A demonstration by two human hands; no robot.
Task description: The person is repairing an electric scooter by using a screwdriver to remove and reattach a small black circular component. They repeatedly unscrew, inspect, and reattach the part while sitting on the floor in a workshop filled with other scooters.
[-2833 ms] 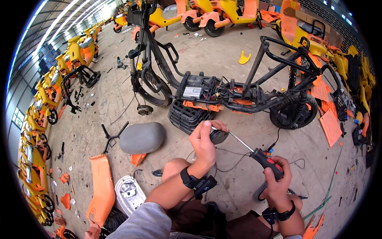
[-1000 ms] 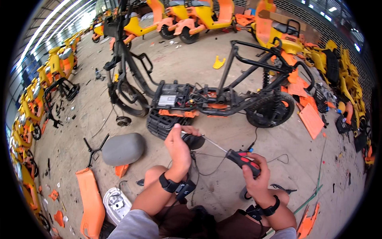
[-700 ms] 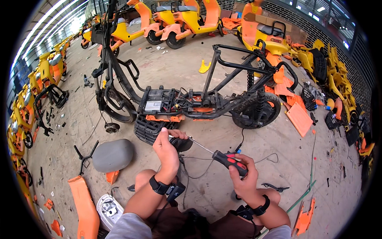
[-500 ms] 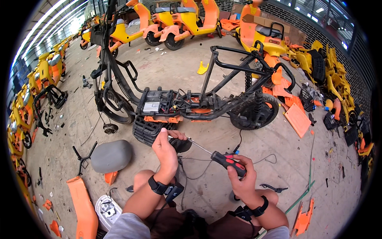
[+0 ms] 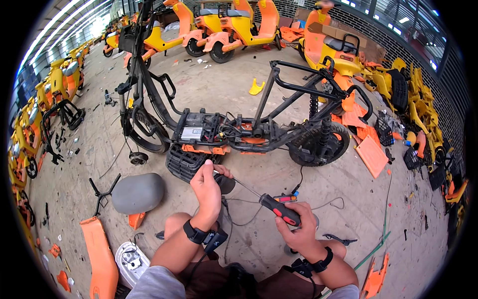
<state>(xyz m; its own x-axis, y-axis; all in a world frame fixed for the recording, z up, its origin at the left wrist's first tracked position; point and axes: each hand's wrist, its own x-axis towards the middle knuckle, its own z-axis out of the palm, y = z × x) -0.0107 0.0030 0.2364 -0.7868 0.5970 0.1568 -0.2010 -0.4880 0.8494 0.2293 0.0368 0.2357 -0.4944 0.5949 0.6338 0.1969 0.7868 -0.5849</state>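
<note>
A screwdriver [image 5: 280, 209] with a black and red handle and a thin metal shaft slants up to the left in front of me. My right hand [image 5: 301, 229] is closed around the handle's butt end. My left hand [image 5: 206, 192] pinches the shaft near its tip; the tip itself is hidden by the fingers. Beyond my hands stands a stripped scooter frame [image 5: 291, 132], black, with a battery-like box [image 5: 191, 133] and loose wires on its floor section. A black plastic basket [image 5: 184, 164] lies just behind my left hand, below the frame.
On the floor at left lie a grey seat [image 5: 138, 193], a long orange panel [image 5: 99, 254] and a white tray-like part [image 5: 132, 261]. A red and yellow tool [image 5: 286, 198] lies behind the screwdriver. Yellow body panels [image 5: 425, 104] are heaped at right; scooters [image 5: 239, 32] stand behind.
My right hand and the screwdriver handle have shifted slightly left and down, uncovering more of the red and yellow tool. The left hand keeps its pinch.
</note>
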